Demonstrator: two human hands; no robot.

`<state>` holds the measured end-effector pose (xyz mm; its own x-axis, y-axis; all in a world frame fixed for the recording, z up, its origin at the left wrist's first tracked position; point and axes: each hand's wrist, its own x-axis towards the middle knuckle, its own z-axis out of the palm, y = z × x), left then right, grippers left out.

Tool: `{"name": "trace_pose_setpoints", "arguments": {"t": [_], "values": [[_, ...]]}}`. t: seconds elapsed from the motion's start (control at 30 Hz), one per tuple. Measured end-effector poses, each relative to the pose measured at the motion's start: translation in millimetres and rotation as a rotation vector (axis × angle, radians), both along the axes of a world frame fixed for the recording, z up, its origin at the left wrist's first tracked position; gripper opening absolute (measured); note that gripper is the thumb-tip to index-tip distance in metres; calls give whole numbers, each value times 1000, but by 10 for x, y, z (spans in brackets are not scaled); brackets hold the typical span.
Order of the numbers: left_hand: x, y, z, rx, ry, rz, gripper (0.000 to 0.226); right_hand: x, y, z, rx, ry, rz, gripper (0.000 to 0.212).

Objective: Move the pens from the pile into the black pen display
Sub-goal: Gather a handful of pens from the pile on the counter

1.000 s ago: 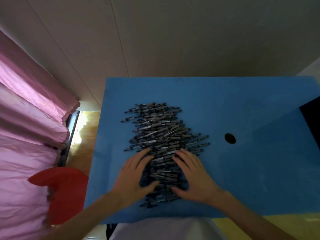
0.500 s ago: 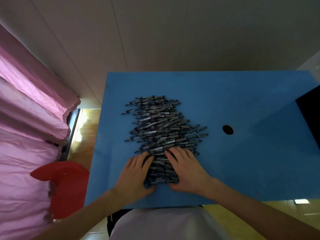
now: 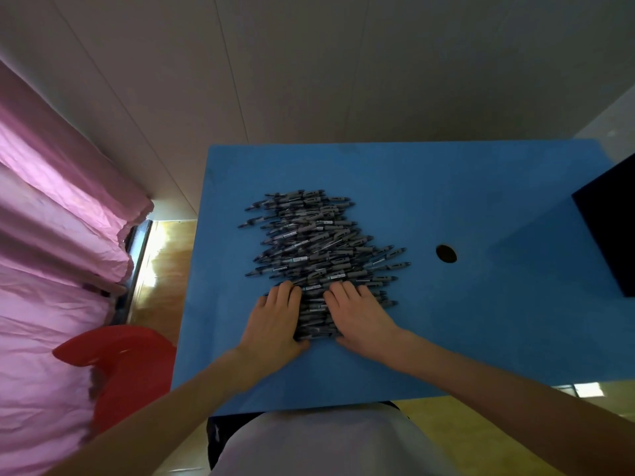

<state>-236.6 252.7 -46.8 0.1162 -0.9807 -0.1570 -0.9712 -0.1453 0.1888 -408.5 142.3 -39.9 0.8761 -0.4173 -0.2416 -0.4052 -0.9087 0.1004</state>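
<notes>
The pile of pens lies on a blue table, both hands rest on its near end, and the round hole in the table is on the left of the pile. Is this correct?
Not quite. In the head view the round hole is to the right of the pile of pens, not the left. The rest holds: the table is blue, and the left hand and right hand rest on the pile's near end.

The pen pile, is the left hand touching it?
Touching. The head view shows the left hand lying flat against the near left side of the pen pile, fingers on the pens.
</notes>
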Motion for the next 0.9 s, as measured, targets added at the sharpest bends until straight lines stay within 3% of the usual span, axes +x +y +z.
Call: {"name": "trace_pose_setpoints", "arguments": {"t": [0.3,0.5,0.7,0.9], "values": [[23,-126,38,16,4,-14,69,83,-19,-71,-33,-74,-48,57],[54,-94,33,-22,-18,-42,60,14,-86,-71,0,-207,7,53],[60,-183,163,-6,10,-47,48,30,-230,42,49,-208,-10,49],[193,-481,387,-54,-50,-80,58,151,-461,303,103,-223,-123,46]]}}
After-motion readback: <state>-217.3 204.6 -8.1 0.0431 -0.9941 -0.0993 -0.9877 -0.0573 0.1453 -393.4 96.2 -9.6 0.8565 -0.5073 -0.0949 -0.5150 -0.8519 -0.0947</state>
